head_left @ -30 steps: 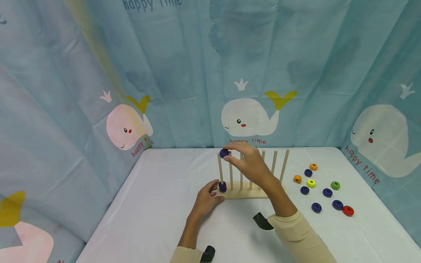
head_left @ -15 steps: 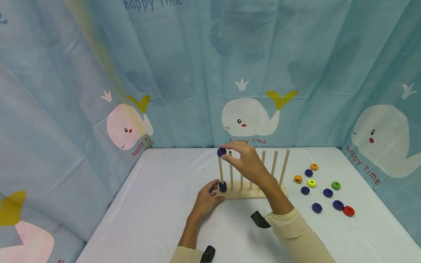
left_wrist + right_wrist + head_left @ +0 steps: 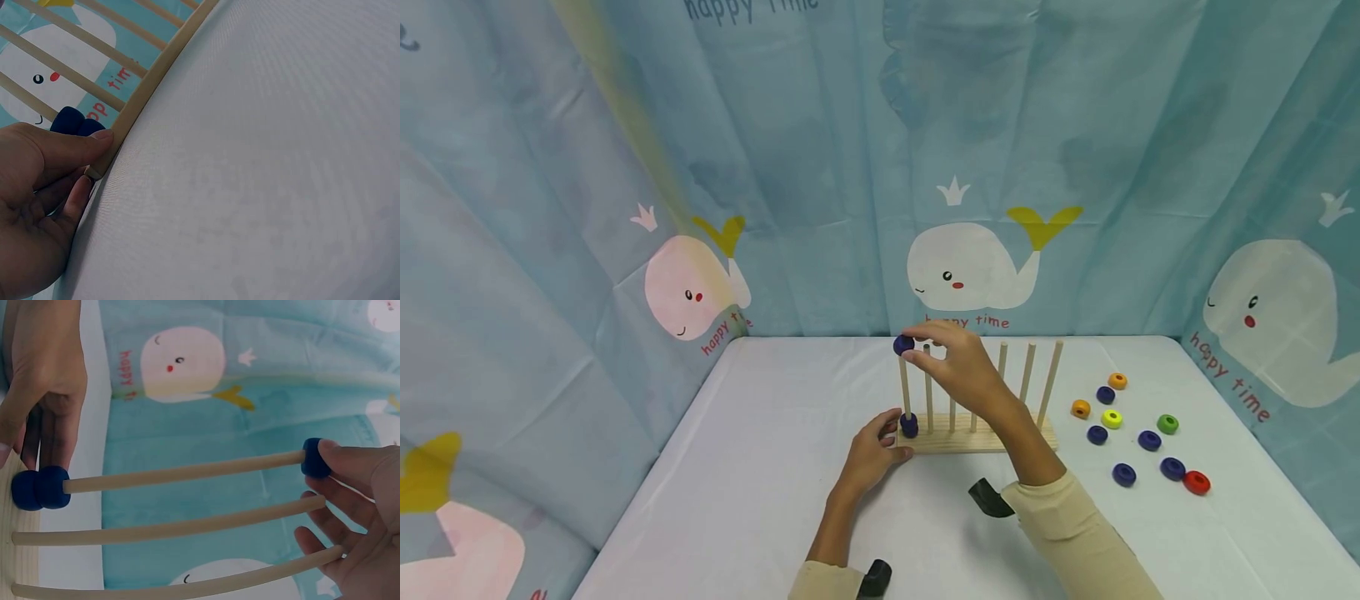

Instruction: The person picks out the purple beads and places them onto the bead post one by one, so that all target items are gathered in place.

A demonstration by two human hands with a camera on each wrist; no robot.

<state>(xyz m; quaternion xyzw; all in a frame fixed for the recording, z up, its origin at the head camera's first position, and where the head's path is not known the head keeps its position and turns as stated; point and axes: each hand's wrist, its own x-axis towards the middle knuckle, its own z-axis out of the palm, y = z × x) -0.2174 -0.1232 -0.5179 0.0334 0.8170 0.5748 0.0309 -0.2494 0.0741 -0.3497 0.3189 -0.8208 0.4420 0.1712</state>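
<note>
A wooden pegboard (image 3: 992,442) with a row of upright pegs stands on the table. My left hand (image 3: 867,457) grips its left end, thumb on the base and fingers beneath, as the left wrist view shows. Two dark blue beads (image 3: 41,489) sit stacked at the bottom of the leftmost peg. Up at that peg's tip, my right hand (image 3: 966,367) pinches another blue bead (image 3: 315,458) between thumb and finger. In the right wrist view the peg's end meets this bead. The other right fingers are spread near the tips of the neighbouring pegs.
Loose beads lie on the table's right side: several blue ones (image 3: 1124,475), two orange (image 3: 1080,409), one yellow (image 3: 1112,419), one green (image 3: 1167,424) and one red (image 3: 1197,482). A blue whale-print curtain (image 3: 820,167) hangs behind and beside the white table (image 3: 760,483).
My right hand has shifted slightly left with the blue bead, from beside the leftmost peg's tip onto it. My left hand keeps its grip on the pegboard.
</note>
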